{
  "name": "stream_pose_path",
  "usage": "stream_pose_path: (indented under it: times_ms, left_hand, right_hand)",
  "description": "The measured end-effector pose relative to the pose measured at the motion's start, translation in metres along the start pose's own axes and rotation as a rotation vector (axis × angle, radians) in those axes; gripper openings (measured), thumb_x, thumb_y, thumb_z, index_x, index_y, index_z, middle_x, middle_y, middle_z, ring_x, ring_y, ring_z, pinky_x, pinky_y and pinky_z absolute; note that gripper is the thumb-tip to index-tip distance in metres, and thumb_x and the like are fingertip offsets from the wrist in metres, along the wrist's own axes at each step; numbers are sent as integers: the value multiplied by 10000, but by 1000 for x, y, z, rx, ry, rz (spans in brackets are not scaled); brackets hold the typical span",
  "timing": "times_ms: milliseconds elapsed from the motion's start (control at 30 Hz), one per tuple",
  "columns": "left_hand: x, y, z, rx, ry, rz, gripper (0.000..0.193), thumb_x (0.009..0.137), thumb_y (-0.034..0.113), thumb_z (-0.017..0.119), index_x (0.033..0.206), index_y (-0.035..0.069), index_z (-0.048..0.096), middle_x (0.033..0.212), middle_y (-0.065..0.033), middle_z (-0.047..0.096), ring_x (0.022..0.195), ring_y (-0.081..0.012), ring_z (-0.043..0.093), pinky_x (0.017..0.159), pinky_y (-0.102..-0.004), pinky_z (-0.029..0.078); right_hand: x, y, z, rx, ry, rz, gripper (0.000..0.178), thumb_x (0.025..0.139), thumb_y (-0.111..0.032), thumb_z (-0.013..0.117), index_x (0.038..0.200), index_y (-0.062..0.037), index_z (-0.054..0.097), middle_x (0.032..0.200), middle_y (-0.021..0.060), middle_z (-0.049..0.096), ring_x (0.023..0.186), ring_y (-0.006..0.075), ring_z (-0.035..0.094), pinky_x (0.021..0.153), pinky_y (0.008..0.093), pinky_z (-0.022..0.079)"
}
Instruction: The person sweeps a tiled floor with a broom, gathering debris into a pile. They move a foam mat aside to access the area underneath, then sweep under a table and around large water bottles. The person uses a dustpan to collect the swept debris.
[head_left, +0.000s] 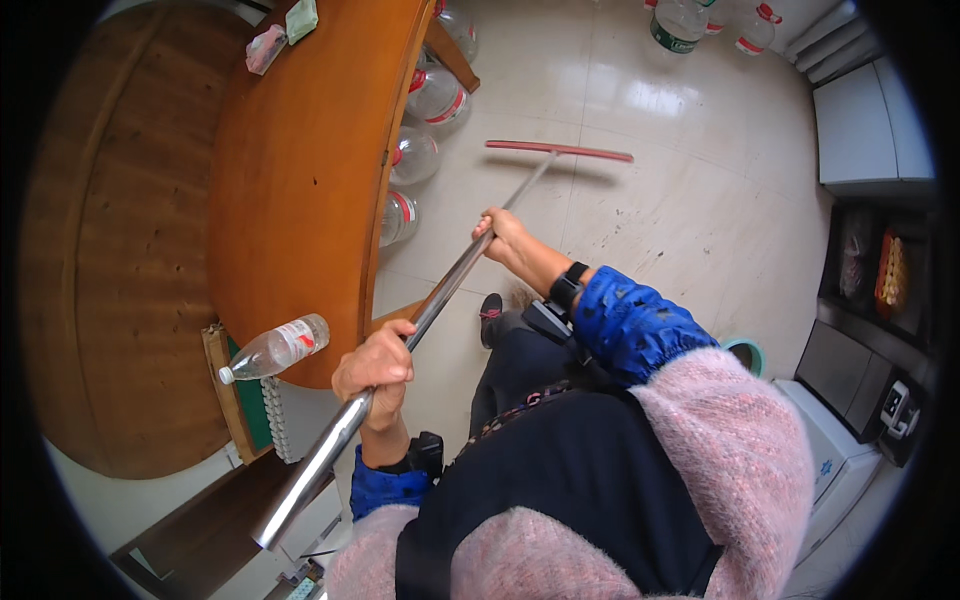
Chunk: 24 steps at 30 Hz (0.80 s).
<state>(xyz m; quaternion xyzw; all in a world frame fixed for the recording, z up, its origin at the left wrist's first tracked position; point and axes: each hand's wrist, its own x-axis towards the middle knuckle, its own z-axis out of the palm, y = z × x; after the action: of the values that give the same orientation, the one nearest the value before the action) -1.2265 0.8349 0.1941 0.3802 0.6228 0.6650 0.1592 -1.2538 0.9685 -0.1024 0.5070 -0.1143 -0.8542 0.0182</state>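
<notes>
Squeegee point(447, 288) slants over the floor point(690, 240), red blade point(560, 151) foremost. Swinging it left could topple the jugs point(438, 97) beside the table point(300, 190); careless turning might send its butt end point(290, 505) into the bottle point(275, 350). Right hand point(500, 232) and left hand point(373, 372) both wrap the pole firmly, fingers curled round; the blade lies beyond the right, the butt juts past the left.

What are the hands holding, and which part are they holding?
A floor wiper, by its shiny metal pole. The left hand grips nearer the top end, the right hand closer to the red bar.
</notes>
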Motion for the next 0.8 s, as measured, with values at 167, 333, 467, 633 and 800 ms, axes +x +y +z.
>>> stream_pose_path:
  times_ms: [167, 333, 467, 633, 800]
  left_hand:
    - [57, -22, 89, -222, -12, 9, 144, 812, 155, 650, 890, 47, 594, 596, -48, 529, 575, -147, 494, 789, -423, 438]
    - [113, -59, 101, -305, -150, 106, 144, 809, 152, 659, 892, 56, 591, 608, -36, 547, 592, -154, 535, 753, -416, 456]
    - [164, -99, 114, -294, -163, 29, 169, 800, 132, 658, 920, 44, 576, 642, -51, 549, 636, -167, 540, 777, -411, 452]
    - [268, -169, 183, -136, -210, -4, 484, 781, 65, 644, 1221, 19, 449, 990, -112, 542, 917, -197, 543, 827, -334, 459]
    - [400, -256, 266, 4, -447, -322, 340, 810, 74, 610, 1139, 25, 541, 1001, -89, 573, 919, -163, 575, 814, -296, 475]
  right_hand:
    - [-53, -119, -38, 110, 31, -67, 134, 823, -41, 416, 694, -72, 397, 561, 30, 388, 481, 156, 405, 473, 318, 445]
    - [-47, -180, -32, 171, 132, -199, 155, 852, -79, 400, 697, -76, 399, 577, 31, 391, 496, 164, 406, 499, 312, 455]
    - [-31, -246, -18, 253, 206, -328, 131, 864, -96, 391, 735, -71, 396, 573, 35, 393, 499, 166, 419, 495, 312, 464]
    - [-18, -416, -19, 358, 219, -335, 97, 837, -89, 392, 742, -68, 403, 568, 50, 428, 477, 171, 453, 457, 320, 472]
    - [-76, -623, -11, 330, 66, -501, 69, 718, -16, 432, 655, -35, 413, 518, 18, 338, 374, 125, 321, 367, 269, 339]
